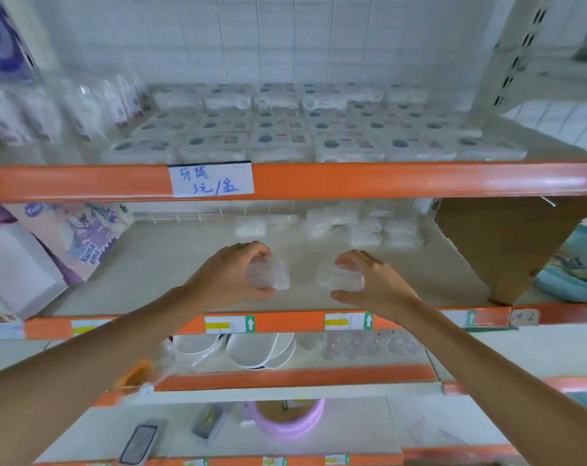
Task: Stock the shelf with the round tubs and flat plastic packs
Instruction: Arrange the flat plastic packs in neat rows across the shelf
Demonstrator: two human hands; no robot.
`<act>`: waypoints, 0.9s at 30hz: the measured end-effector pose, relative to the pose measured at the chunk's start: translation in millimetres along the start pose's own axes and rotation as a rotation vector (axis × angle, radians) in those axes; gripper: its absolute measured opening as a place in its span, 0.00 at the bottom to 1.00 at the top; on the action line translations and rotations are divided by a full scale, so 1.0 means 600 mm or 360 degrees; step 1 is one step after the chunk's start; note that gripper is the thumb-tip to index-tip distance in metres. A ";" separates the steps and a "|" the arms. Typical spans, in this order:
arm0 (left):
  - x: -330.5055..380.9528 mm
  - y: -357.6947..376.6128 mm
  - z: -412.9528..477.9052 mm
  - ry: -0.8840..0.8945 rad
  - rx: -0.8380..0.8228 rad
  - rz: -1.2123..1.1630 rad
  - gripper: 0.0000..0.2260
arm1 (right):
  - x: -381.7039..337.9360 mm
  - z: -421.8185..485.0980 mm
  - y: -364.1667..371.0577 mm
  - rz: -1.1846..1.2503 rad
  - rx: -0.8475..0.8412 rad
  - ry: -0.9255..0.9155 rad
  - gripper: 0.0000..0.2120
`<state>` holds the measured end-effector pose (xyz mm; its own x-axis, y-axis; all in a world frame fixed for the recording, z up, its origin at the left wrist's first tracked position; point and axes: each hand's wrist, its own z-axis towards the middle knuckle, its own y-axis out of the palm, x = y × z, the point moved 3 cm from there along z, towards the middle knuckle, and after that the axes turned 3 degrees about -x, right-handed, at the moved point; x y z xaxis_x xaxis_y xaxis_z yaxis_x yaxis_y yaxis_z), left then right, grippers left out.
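Note:
Both my hands reach over the middle shelf (157, 264). My left hand (231, 274) grips a clear plastic pack (271, 274) between thumb and curled fingers. My right hand (369, 280) holds a second clear plastic pack (342, 279) the same way. The two packs hang just above the shelf board, a short gap apart. More white packs (372, 223) lie in a loose pile at the back right of this shelf, and one small pack (251, 227) lies alone near the back middle.
A brown cardboard box (500, 243) stands at the shelf's right end; white and purple boxes (66, 237) stand at the left. The upper shelf holds rows of flat white packs (285, 136). White dishes (251, 348) and clear cups (369, 344) sit below.

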<state>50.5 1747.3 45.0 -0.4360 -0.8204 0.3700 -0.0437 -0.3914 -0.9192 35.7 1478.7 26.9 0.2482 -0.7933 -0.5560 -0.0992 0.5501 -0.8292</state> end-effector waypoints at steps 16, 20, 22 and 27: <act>0.097 -0.201 -0.131 0.0272 0.0066 0.0019 0.28 | -0.182 -0.097 -0.136 -0.0030 0.0024 -0.0167 0.22; 0.126 -0.263 -0.115 0.0332 0.0116 0.0039 0.29 | -0.216 -0.089 -0.197 -0.0044 0.0072 -0.0229 0.19; 0.140 -0.296 -0.098 0.0381 0.0163 0.0043 0.28 | -0.234 -0.080 -0.228 -0.0055 0.0128 -0.0279 0.19; 0.156 -0.363 -0.028 0.0341 0.0333 -0.0028 0.30 | -0.259 -0.032 -0.304 -0.0055 0.0252 -0.0379 0.20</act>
<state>4.4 1762.7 277.5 -0.6174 -0.7147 0.3285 0.1235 -0.5005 -0.8569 -2.9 1496.3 263.5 0.4699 -0.7389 -0.4830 0.0600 0.5726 -0.8176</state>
